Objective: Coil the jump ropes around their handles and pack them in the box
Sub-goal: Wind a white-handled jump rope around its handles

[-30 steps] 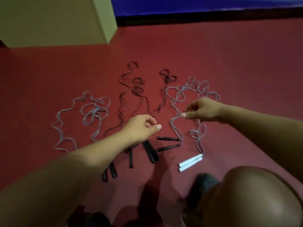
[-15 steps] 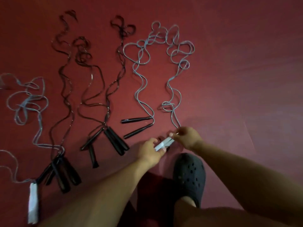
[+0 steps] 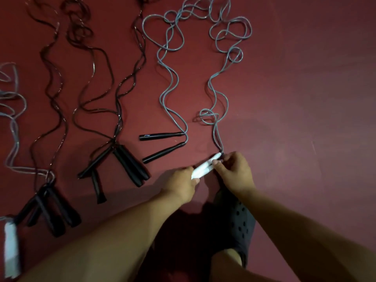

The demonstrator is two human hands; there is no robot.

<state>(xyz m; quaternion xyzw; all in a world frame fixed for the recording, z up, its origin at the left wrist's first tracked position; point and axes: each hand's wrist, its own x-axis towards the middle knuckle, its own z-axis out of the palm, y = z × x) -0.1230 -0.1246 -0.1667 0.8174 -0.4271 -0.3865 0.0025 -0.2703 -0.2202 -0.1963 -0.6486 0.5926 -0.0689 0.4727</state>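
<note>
**Head view: both hands gripping the white handles of a grey jump rope on the red floor**

Head view is showing a person bending over a red floor (image 3: 305, 98) where several jump ropes are lying spread out. The left hand (image 3: 181, 185) is curling its fingers round the near end of a pair of white handles (image 3: 205, 166), which are lying side by side and pointing away at a slant. The right hand (image 3: 234, 169) is pinching the same pair near the far end, just where the cord leaves them. The grey rope (image 3: 212, 82) belonging to these handles is trailing away from the hands toward the far edge of the floor in loose bends and loops, uncoiled.

Just to the left, a second grey rope (image 3: 173, 78) is running down to two slim black handles (image 3: 162, 145), which are lying apart from each other on the floor, close to the left hand but not touching it. Farther left, dark ropes (image 3: 91, 88) are snaking down to a cluster of thicker black handles (image 3: 130, 165), and another cluster of black handles (image 3: 50, 210) is sitting nearer the left edge. At the very left edge, a blurred white handle (image 3: 11, 249) and part of a pale rope (image 3: 14, 119) are showing.

A foot in a dark perforated clog (image 3: 240, 226) is standing on the floor directly below the right hand.
</note>
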